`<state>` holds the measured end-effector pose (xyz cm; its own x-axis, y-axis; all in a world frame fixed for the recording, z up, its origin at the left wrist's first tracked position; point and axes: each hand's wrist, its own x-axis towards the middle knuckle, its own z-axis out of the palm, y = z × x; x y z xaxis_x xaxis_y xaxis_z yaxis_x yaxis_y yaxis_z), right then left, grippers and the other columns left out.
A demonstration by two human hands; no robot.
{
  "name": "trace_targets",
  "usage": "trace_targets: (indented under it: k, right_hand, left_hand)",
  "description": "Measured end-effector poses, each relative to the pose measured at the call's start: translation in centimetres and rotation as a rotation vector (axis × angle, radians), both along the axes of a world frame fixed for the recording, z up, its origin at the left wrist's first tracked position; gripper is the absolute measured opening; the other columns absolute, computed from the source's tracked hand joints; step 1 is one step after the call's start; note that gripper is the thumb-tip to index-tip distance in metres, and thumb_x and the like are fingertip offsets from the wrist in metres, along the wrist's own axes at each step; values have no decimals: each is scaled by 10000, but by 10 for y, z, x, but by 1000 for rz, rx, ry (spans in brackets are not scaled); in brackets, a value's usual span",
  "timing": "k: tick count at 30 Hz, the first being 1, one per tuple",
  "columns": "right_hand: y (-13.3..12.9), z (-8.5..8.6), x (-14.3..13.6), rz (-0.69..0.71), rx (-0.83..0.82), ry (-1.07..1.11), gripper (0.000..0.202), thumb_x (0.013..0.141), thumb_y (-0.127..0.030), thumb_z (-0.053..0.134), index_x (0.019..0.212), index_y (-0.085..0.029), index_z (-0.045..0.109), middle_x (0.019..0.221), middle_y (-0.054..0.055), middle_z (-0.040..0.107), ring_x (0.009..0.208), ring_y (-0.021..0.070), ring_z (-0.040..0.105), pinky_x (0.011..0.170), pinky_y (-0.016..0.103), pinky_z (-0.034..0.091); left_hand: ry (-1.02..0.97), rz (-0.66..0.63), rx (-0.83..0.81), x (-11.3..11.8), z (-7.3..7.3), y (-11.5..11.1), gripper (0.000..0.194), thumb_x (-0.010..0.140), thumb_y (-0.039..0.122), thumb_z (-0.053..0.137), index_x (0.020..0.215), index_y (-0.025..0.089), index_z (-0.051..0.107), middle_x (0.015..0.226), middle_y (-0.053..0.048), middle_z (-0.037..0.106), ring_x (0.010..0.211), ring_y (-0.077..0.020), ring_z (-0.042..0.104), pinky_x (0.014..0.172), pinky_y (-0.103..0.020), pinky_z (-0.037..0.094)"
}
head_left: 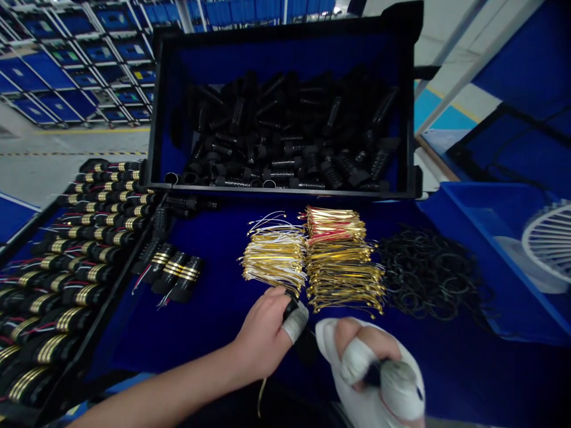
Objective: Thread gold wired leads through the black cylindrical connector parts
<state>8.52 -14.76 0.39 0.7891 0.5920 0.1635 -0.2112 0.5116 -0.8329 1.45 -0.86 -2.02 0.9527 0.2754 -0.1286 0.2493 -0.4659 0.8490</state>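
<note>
My left hand (270, 327), its thumb wrapped in whitish tape, is closed round a black part (291, 305) that is mostly hidden by the fingers. Under that wrist a thin gold wire (262, 397) hangs down. My right hand (379, 371) wears a white glove with bare and taped fingertips. Its thumb and forefinger are pinched together over something dark that I cannot make out. Just beyond both hands lie bundles of gold wires with white (274, 255), red (335, 223) and black (345, 276) strands among them.
A black-framed bin (281, 191) of black ribbed tubes stands behind the wires. On the left, a tray (96, 315) holds rows of black cylinders with gold rings; several similar cylinders (181, 273) lie beside it. Black rubber rings (432, 273) and a blue bin (504, 309) are right; a white fan (551, 241) stands there.
</note>
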Motion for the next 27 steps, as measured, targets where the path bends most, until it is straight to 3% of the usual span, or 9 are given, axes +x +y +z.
trace_targets:
  k: [6, 8, 10, 12, 14, 17, 21, 25, 27]
  right_hand:
    - [11, 5, 4, -6, -26, -50, 499, 937, -592, 527, 620, -214, 604, 473, -51, 323, 456, 130, 355, 503, 300, 319]
    - [3, 4, 16, -7, -288, -212, 420, 957, -526, 528, 684, -219, 618, 522, -28, 443, 488, 144, 431, 519, 302, 367]
    - [-6, 0, 34, -57, -667, -557, 233, 958, -382, 552, 835, -221, 668, 732, 32, 622, 671, 188, 586, 653, 333, 458]
    - [-11, -9, 55, -147, -965, -893, 161, 936, -275, 550, 1014, -231, 684, 1001, 77, 672, 898, 238, 642, 807, 376, 480]
    - [-11, -19, 73, -218, -1102, -1040, 195, 919, -243, 542, 1055, -240, 681, 1090, 84, 664, 908, 245, 658, 792, 372, 494]
    - [-8, -25, 86, -292, -1104, -1053, 140, 898, -238, 550, 941, -237, 682, 1033, 63, 692, 864, 225, 680, 775, 339, 514]
    - [-14, -8, 89, -528, -1026, -931, 206, 948, -317, 497, 1032, -220, 658, 1015, 67, 732, 934, 233, 688, 846, 343, 507]
    - [-29, 16, 92, -573, -1126, -639, 201, 857, -400, 653, 950, -241, 734, 823, 38, 744, 749, 233, 666, 639, 309, 467]
    - [-34, 27, 93, -564, -1001, -508, 190, 821, -372, 699, 935, -228, 746, 744, 31, 704, 619, 181, 595, 544, 278, 403]
  left_hand:
    - [-15, 31, -45, -6, -8, 0, 257, 972, 254, 396, 753, 194, 517, 854, -45, 565, 846, -194, 503, 782, -322, 397]
    - [-33, 19, -95, -6, -4, 3, 299, 984, 320, 413, 759, 188, 558, 857, -47, 579, 855, -195, 506, 797, -323, 402]
    - [-39, -27, -212, -4, 2, 6, 343, 977, 412, 460, 767, 177, 594, 857, -46, 595, 861, -191, 516, 806, -318, 408]
    - [-1, -24, -444, -4, 9, 10, 387, 932, 519, 531, 787, 166, 595, 822, -34, 599, 811, -176, 534, 765, -305, 423]
    - [39, 72, -720, -3, 13, 11, 428, 834, 590, 651, 834, 171, 565, 777, -4, 582, 727, -146, 540, 685, -270, 424]
    - [52, 231, -1004, -5, 15, 11, 509, 729, 607, 759, 941, 190, 560, 772, 20, 569, 671, -117, 543, 627, -228, 420]
    - [22, 333, -1409, -6, 20, 16, 546, 842, 687, 577, 864, 143, 621, 730, 0, 569, 641, -114, 550, 779, -349, 533]
    - [11, 430, -1728, -7, 31, 25, 529, 870, 643, 577, 898, 119, 640, 892, -66, 674, 764, -174, 656, 988, -472, 497]
    - [10, 399, -1801, -8, 35, 28, 469, 912, 552, 573, 1028, 102, 641, 1016, -110, 698, 847, -210, 691, 1038, -487, 468]
